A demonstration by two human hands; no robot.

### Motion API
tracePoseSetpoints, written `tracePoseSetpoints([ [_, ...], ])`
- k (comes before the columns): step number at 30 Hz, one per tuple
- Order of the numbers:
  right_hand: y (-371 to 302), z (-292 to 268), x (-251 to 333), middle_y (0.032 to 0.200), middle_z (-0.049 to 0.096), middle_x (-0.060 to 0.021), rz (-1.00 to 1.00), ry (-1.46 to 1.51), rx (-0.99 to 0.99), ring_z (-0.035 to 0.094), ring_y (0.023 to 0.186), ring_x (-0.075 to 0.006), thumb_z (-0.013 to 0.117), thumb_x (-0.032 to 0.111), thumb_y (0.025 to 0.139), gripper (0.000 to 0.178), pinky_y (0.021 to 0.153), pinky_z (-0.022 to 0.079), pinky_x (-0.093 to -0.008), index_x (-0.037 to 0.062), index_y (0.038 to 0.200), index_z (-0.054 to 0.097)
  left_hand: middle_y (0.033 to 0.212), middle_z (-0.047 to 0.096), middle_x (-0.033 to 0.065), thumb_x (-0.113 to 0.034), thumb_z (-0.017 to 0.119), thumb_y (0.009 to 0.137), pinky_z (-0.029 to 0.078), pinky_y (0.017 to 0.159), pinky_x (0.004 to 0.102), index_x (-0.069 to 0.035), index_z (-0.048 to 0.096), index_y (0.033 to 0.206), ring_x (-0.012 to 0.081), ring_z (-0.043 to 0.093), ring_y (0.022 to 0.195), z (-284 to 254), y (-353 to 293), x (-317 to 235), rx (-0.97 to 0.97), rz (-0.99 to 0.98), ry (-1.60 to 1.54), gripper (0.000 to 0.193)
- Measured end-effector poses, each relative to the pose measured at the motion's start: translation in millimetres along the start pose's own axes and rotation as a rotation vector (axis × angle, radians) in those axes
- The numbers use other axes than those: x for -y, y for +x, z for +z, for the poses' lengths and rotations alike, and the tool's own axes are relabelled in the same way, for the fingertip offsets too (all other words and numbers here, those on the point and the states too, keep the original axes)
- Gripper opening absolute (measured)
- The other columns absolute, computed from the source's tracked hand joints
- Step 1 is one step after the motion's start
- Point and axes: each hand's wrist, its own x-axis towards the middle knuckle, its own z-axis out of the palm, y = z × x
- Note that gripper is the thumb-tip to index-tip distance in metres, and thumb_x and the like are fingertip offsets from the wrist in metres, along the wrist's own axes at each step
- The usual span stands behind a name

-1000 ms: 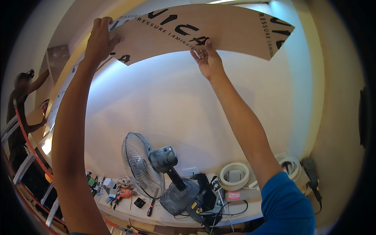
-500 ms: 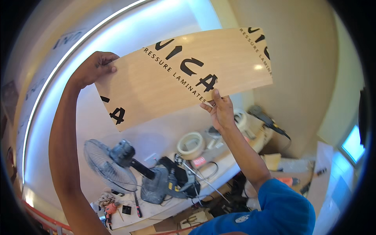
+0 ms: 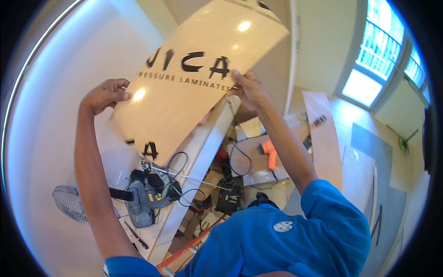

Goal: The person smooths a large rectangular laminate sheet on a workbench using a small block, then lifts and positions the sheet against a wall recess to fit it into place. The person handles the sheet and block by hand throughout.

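A tan laminate sheet with large black lettering is held up in front of me, tilted so its right end points up and away. My left hand pinches its left edge between thumb and fingers. On the lower right edge, my right hand grips it with the thumb on the printed face; the other fingers are partly hidden behind. The sheet bows slightly, and its far end runs out of the picture at the top.
Below left, a long white ledge carries a dusty fan, cables and a screwdriver. A red ladder stands beneath me. Rightward lie an orange power tool, a long board and a glazed door.
My view has swung right, bringing in the floor and glazed door. The sheet has turned, its right end now steeper and higher. Both hands keep their hold.
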Motion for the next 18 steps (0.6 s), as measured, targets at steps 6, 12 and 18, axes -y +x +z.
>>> tracePoseSetpoints([
  [6,5.7,-31.8,-36.1,0.096,0.074,-0.0041,0.043,-0.106,0.049,0.068,0.082,-0.0055,0.067,0.029,0.106,0.04,0.06,0.053,-0.0209,0.0017,0.134,0.061,0.13,0.07,0.0094,-0.018,0.072,0.098,0.057,0.098,0.0322,0.002,0.055,0.143,0.015,0.069,0.113,122.7,93.4,65.9,0.023,0.319,-0.54,0.052],
  [12,-57.9,-78.3,-66.6,0.097,0.068,0.0022,-0.242,-0.241,-0.289,0.051,0.077,-0.0008,0.061,0.014,0.108,0.057,0.071,0.041,-0.0176,0.0025,0.16,0.043,0.132,0.07,0.0135,-0.011,0.068,0.101,0.061,0.094,0.0325,0.003,0.05,0.147,0.0187,0.072,0.11,270.6,123.5,77.9,-0.145,0.43,-0.856,0.051],
  [18,-149.9,-83.2,-56.5,0.123,0.066,-0.0006,-0.178,-0.406,-0.402,0.053,0.089,-0.0028,0.058,0.007,0.107,0.061,0.082,0.046,-0.0205,0.0008,0.164,0.036,0.132,0.069,0.012,-0.006,0.069,0.099,0.058,0.098,0.0354,0.001,0.053,0.143,0.0204,0.07,0.115,349.5,123.4,101.3,-0.045,0.504,-1.056,0.047],
])
